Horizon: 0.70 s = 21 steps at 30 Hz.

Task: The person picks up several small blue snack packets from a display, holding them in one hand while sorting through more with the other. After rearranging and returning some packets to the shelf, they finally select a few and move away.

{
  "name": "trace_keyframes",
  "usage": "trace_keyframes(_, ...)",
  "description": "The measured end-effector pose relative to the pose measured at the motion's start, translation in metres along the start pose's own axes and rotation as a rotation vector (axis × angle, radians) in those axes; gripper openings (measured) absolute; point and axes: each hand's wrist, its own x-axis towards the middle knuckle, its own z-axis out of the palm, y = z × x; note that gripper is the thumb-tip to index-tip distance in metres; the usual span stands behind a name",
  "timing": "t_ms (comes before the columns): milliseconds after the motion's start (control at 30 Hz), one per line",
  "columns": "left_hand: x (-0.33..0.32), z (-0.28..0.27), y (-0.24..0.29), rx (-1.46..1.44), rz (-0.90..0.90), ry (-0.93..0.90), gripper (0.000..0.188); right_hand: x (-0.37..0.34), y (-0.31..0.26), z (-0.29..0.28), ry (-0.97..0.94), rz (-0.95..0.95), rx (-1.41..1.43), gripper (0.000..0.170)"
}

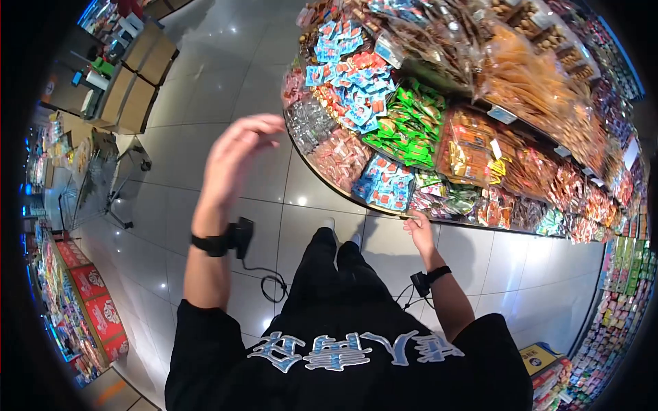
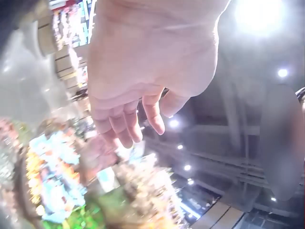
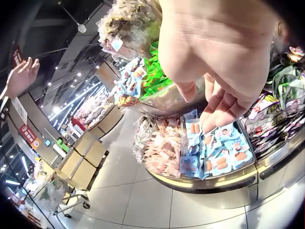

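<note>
My left hand (image 1: 236, 161) is raised over the floor to the left of a rounded snack display, its fingers loosely bent and holding nothing. In the left wrist view, that hand (image 2: 152, 62) hangs with fingers apart from the goods behind it. At the display's front edge is my right hand (image 1: 420, 234), fingers relaxed and nothing in them. Nearest to it lie blue sausage packets (image 1: 387, 183) in a bin. The right wrist view has the right hand (image 3: 219, 52) overlapping these blue packets (image 3: 221, 155), beside pink-wrapped pieces (image 3: 163, 148).
Green packets (image 1: 413, 123) and other bagged snacks fill the bins, with yellowish bags (image 1: 528, 75) on a higher tier. A dark rim (image 1: 329, 183) edges the display. Wooden counters (image 1: 140, 75) and a wheeled cart (image 1: 110, 171) stand left; red boxes (image 1: 96, 301) sit lower left.
</note>
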Motion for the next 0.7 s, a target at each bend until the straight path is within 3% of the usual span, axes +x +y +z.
trace_keyframes(67,-0.015,0.009,0.079,0.181,0.267,0.020,0.037,-0.012,-0.013,-0.009,-0.018,-0.016,-0.032,0.040)
trace_keyframes(133,-0.036,0.006,0.141,0.217,0.482,-0.114,0.039,-0.016,-0.020,-0.015,-0.028,-0.031,-0.033,0.039)
trace_keyframes(267,-0.088,0.023,0.225,0.397,0.799,-0.275,0.042,-0.005,-0.026,-0.028,-0.081,-0.103,-0.039,0.040)
trace_keyframes(400,-0.125,0.040,0.255,0.493,0.976,-0.493,0.041,0.017,-0.042,-0.033,-0.087,-0.195,-0.148,0.042)
trace_keyframes(467,-0.134,0.044,0.260,0.513,1.005,-0.554,0.040,0.023,-0.067,-0.025,-0.088,-0.145,-0.120,0.043)
trace_keyframes(600,-0.133,0.039,0.259,0.541,1.038,-0.616,0.039,0.059,-0.108,-0.011,-0.054,-0.358,-0.275,0.042)
trace_keyframes(700,-0.119,0.021,0.252,0.519,1.037,-0.624,0.038,0.050,-0.184,0.015,0.099,-0.601,-0.513,0.039)
